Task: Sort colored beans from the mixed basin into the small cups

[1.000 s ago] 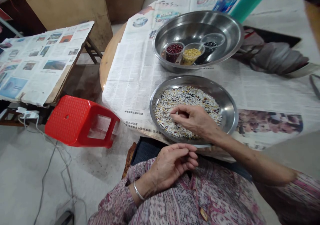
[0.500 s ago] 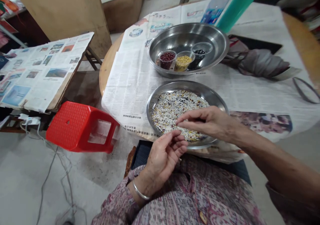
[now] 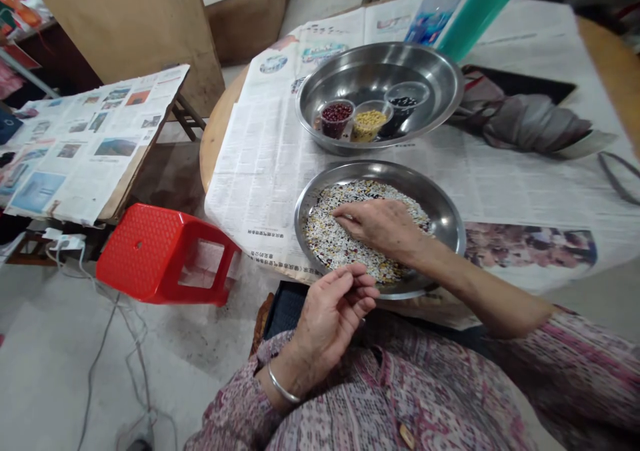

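A shallow steel dish [image 3: 450, 227] in front of me holds a mix of white, yellow, dark red and black grains and beans [image 3: 327, 227]. Over this mix my right hand [image 3: 383, 227] reaches in, thumb and fingertips pinched together at its surface; what they grip is too small to make out. My left hand [image 3: 330, 317] is cupped palm up at the dish's near rim, fingers curled towards the thumb, and whatever lies inside is hidden. Beyond stands a wider steel basin [image 3: 435, 94] with clear cups of red beans [image 3: 337, 116], yellow beans [image 3: 369, 124] and black beans [image 3: 404, 101].
Newspaper [image 3: 260, 164] covers the round table. A plastic bottle [image 3: 435, 11], a green tube [image 3: 483, 14] and a crumpled grey bag [image 3: 535, 124] lie towards the back and right. Left are a red stool [image 3: 145, 251], a paper-covered bench [image 3: 95, 137] and floor cables [image 3: 95, 357].
My right hand has moved away from my left hand, forward and left, down into the grain mix. The left hand stays cupped in nearly the same place.
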The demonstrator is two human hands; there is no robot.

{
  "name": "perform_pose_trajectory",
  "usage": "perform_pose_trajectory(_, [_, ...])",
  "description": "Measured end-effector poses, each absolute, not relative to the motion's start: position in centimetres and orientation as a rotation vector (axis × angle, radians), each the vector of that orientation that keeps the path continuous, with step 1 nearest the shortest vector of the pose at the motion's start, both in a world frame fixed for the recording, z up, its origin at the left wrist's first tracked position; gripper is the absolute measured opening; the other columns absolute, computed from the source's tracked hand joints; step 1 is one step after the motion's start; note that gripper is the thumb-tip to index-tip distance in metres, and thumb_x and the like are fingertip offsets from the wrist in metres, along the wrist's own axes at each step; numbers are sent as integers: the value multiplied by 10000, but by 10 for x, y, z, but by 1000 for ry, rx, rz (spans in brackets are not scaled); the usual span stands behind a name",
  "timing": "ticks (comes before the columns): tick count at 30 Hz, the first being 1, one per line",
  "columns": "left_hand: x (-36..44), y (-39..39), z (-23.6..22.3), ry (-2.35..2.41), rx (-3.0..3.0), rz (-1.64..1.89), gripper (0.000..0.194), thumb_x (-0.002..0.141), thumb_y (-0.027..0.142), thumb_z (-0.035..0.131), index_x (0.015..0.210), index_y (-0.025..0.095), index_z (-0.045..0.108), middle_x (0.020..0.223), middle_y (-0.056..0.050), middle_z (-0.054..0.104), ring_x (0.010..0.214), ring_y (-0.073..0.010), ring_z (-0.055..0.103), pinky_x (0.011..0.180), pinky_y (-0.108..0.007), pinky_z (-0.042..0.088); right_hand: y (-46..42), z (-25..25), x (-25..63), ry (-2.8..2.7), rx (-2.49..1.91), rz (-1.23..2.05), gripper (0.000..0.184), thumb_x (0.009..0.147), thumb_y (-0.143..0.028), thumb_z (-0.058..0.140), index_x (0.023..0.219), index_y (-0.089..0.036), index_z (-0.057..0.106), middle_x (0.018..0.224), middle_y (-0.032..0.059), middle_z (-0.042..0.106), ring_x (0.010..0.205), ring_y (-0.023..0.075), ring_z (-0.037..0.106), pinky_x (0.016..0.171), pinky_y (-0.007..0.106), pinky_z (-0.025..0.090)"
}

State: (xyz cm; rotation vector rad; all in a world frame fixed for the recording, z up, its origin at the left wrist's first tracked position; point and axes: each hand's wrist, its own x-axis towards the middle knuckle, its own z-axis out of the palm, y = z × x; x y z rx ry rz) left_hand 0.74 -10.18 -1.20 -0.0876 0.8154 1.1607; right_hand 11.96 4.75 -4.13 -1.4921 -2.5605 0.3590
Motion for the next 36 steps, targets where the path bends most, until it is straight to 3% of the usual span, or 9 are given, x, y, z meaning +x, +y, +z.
perform_pose_trajectory(7, [8,-102,-12,816,-83,1147,214,774,219,782,930,86,718,837,-49,686,706,-86,632,667,-175,494,49,-42,125,-2504,-1462,409,280,934,-369,503,971,-270,762,771,40,756,717,209,663,621,314,358])
perform_pose_trajectory(13, [8,-102,-16,789,-77,1156,255,759,234,800,947,81,720,842,-52,691,712,-85,642,663,-164,497,49,-39,120,-2489,-1461,431,335,966,-382,467,1047,-242,761,887,80,779,780,236,692,658,329,393])
perform_pose_trajectory(23, [8,-100,-12,822,-97,1129,252,760,242,797,941,84,722,832,-55,685,713,-95,632,677,-184,484,49,-45,108,-2612,-1494,293,304,952,-377,485,1001,-248,756,846,61,772,715,215,673,577,306,299])
perform_pose_trajectory(32, [5,-100,-13,823,-90,1111,280,752,265,812,950,85,729,836,-61,687,711,-92,631,680,-182,480,51,-42,107,-2465,-1469,532,224,896,-334,534,905,-244,739,768,48,743,704,206,646,606,303,341])
perform_pose_trajectory(36, [2,-99,-13,818,-90,1101,288,752,265,820,957,84,730,841,-62,685,710,-88,631,681,-175,486,51,-29,109,-2184,-1413,887,208,852,-380,564,787,-234,697,585,-5,611,557,151,519,561,286,332])
